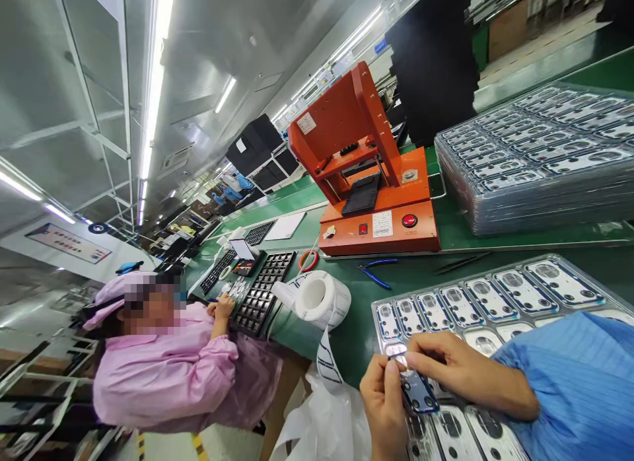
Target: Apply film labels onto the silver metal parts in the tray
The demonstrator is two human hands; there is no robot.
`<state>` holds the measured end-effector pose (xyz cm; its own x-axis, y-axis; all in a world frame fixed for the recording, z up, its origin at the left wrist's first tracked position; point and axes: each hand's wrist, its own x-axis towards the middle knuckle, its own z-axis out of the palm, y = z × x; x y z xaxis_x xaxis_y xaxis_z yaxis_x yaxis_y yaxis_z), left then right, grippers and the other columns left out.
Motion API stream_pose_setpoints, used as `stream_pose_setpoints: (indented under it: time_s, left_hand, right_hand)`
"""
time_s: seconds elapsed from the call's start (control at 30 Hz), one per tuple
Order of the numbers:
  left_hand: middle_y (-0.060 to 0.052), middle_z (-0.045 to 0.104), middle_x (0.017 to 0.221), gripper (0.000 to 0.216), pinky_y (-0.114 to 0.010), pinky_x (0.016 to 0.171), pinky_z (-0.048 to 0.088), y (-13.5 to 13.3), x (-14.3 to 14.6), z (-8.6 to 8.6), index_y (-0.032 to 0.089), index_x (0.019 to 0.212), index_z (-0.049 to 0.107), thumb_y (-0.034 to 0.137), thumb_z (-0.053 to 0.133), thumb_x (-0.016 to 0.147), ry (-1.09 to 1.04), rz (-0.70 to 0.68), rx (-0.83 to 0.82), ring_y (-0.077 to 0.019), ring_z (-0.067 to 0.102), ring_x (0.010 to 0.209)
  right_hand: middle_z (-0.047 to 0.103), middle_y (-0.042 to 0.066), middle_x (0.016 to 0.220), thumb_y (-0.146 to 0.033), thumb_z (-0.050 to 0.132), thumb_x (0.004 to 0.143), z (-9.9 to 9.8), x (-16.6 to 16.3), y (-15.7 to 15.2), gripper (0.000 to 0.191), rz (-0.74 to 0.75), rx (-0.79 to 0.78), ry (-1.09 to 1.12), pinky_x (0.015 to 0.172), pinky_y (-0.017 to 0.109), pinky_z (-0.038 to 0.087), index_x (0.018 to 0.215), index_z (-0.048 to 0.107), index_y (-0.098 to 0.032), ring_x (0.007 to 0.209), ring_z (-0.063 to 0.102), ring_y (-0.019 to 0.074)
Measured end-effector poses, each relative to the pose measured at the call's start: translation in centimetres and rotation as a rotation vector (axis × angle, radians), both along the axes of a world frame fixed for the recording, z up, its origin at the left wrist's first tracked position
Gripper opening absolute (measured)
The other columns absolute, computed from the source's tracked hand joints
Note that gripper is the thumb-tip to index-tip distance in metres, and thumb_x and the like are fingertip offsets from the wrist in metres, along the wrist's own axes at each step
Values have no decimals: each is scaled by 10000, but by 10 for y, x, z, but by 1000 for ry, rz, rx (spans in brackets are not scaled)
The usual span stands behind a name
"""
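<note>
Both my hands are at the lower middle of the view, over a clear plastic tray (pixel 495 296) of flat metal parts. My left hand (pixel 384 401) grips a small dark blue flat part (pixel 417 391) from below, fingers curled on it. My right hand (pixel 448 368), in a blue sleeve, pinches the top end of the same part with thumb and forefinger. A roll of white labels (pixel 319 299) lies just left of the tray, with a strip hanging over the table edge.
An orange press machine (pixel 374 177) stands on the green table (pixel 421 276) behind the tray. Blue-handled pliers (pixel 374 269) and tweezers (pixel 460 261) lie in front of it. A stack of clear trays (pixel 539 170) sits at right. A co-worker in pink (pixel 163 368) works at black trays (pixel 262 292) to the left.
</note>
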<state>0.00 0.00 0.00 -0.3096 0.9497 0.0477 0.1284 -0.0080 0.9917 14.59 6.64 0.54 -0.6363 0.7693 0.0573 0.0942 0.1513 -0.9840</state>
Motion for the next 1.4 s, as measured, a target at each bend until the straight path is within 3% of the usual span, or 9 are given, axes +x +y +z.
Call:
stream_pose_setpoints:
  time_s: [0.37, 0.6, 0.83, 1.0, 1.17, 1.4]
  left_hand:
    - [52, 389, 531, 343, -189, 472, 306, 0, -2, -11, 166, 633, 508, 457, 624, 773, -156, -18, -23, -75, 305, 483]
    - [25, 455, 572, 340, -197, 505, 357, 1, -5, -2, 157, 633, 553, 462, 644, 750, -123, 8, -53, -94, 390, 525]
    - [35, 428, 553, 336, -185, 467, 321, 1, -6, -4, 154, 626, 560, 454, 639, 756, -25, -17, -55, -86, 358, 498]
    - [30, 443, 568, 321, -188, 486, 330, 0, -8, -3, 155, 640, 563, 436, 615, 788, 10, -59, -56, -92, 372, 518]
    - [22, 470, 580, 317, -194, 515, 349, 2, -8, 1, 155, 652, 579, 434, 599, 801, 42, -103, -49, -102, 407, 540]
    - [35, 429, 556, 333, -188, 496, 322, 3, -10, 1, 154, 620, 552, 435, 617, 785, 58, -145, -81, -91, 373, 517]
  right_hand:
    - [413, -28, 598, -349, 444, 832, 11, 5, 3, 282, 29, -63, 11, 527, 232, 289, 620, 472, -166, 585, 387, 116]
    - [463, -42, 597, -315, 509, 839, 15, 5, 2, 196, 23, -83, 55, 523, 209, 320, 742, 564, -155, 564, 416, 102]
    - [416, -56, 550, -238, 505, 810, 16, 4, 4, 209, -25, -68, 57, 518, 209, 303, 621, 519, -151, 553, 387, 94]
    - [430, -60, 558, -211, 507, 822, 14, 4, 3, 206, -18, -27, 43, 522, 204, 305, 627, 526, -149, 556, 400, 87]
    - [497, -50, 583, -295, 555, 825, 14, 2, 3, 203, -2, -51, 13, 515, 195, 328, 693, 585, -143, 556, 437, 88]
    - [493, -51, 558, -237, 555, 795, 14, -1, 5, 199, -44, -39, -45, 525, 186, 334, 616, 547, -149, 571, 459, 89]
